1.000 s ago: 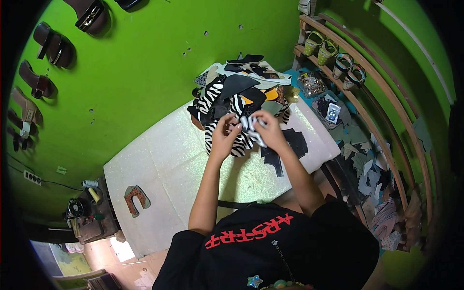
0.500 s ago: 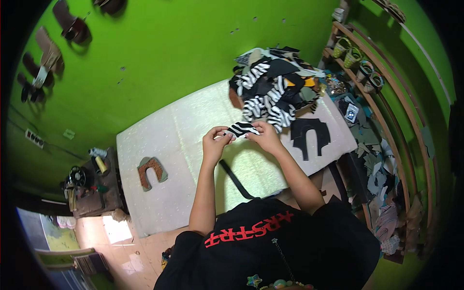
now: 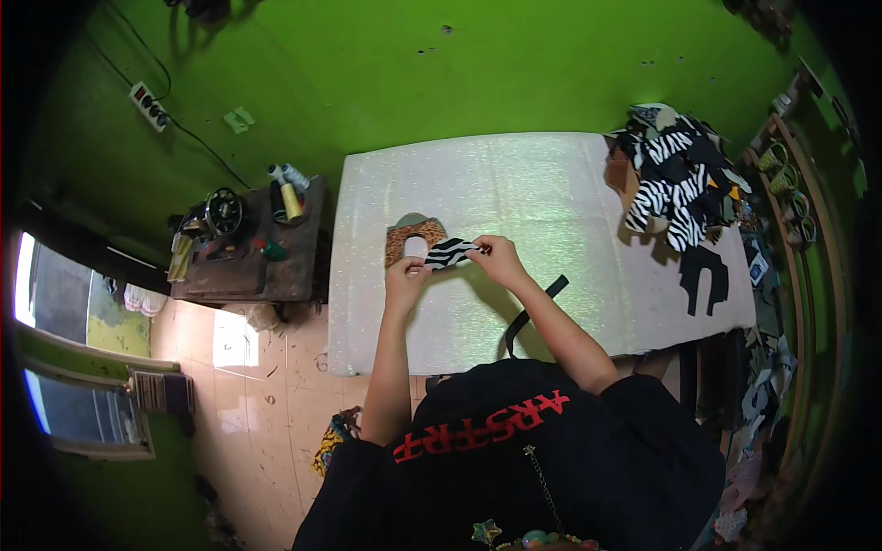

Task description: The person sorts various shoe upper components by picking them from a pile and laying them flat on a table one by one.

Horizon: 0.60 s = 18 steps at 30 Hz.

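Between my two hands I hold a small zebra-striped fabric piece (image 3: 450,253), black and white. My left hand (image 3: 404,278) pinches its left end, and my right hand (image 3: 499,261) pinches the right end. Just behind my left hand is a U-shaped leopard-print piece (image 3: 411,237) with a grey-green edge, partly overlapped in view by my hand and the striped fabric. A black strip (image 3: 533,312) lies on the pale glittery table (image 3: 570,211), partly hidden under my right forearm.
A heap of fabric scraps (image 3: 675,174) sits at the table's far right, with a black U-shaped cutout (image 3: 703,278) in front of it. On the left, a sewing machine (image 3: 220,216) and thread spools (image 3: 290,200) stand on a dark table. Wooden racks (image 3: 797,165) with small woven baskets line the right side.
My view and body have turned left. Both hands, still gripping the striped fabric, have come from beside the scrap heap over to the leopard-print piece.
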Available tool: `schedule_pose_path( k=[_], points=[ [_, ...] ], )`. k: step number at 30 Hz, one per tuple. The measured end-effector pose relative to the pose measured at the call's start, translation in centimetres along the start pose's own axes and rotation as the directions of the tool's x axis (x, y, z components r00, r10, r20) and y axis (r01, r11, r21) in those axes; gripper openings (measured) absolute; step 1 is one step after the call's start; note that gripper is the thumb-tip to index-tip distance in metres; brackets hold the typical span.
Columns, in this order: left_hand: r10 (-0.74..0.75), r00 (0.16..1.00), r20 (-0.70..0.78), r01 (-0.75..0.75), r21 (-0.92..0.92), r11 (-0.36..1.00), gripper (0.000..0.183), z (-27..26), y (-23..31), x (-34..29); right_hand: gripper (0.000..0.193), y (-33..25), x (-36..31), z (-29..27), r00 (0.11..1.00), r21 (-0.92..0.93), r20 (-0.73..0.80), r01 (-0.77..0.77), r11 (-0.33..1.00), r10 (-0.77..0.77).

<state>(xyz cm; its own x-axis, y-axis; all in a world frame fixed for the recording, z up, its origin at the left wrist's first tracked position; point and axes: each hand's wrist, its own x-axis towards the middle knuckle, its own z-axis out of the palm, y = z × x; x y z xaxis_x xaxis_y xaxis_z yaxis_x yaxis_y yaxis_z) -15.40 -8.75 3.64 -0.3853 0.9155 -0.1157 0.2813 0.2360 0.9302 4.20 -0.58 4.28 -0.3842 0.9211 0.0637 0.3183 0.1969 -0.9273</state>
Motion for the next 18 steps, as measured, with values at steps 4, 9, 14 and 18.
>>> schedule_pose_path(
  k=[4, 9, 14, 18],
  points=[
    [-0.021, 0.995, -0.095, 0.021, -0.002, 1.0, 0.016, -3.7, -4.8, 2.6, 0.016, 1.1, 3.5, 5.8, 0.99, -0.105, -0.023, 0.136, 0.985, -0.139],
    [-0.034, 0.985, -0.167, 0.021, -0.077, 0.997, 0.015, -5.0, -7.2, 7.2, 0.017, 1.3, 7.6, 8.5, 0.999, -0.163, -0.019, -0.03, 0.986, 0.028],
    [-0.04, 0.976, -0.214, 0.057, 0.073, 0.996, 0.015, -4.8, -7.9, 11.0, 0.017, 2.3, 10.4, 10.3, 0.994, -0.277, -0.093, -0.085, 0.957, 0.061],
    [-0.051, 0.967, -0.25, 0.095, 0.166, 0.982, 0.015, -4.4, -7.7, 12.3, 0.016, 2.9, 11.0, 11.5, 0.988, -0.306, -0.138, -0.114, 0.945, 0.075]
  ],
)
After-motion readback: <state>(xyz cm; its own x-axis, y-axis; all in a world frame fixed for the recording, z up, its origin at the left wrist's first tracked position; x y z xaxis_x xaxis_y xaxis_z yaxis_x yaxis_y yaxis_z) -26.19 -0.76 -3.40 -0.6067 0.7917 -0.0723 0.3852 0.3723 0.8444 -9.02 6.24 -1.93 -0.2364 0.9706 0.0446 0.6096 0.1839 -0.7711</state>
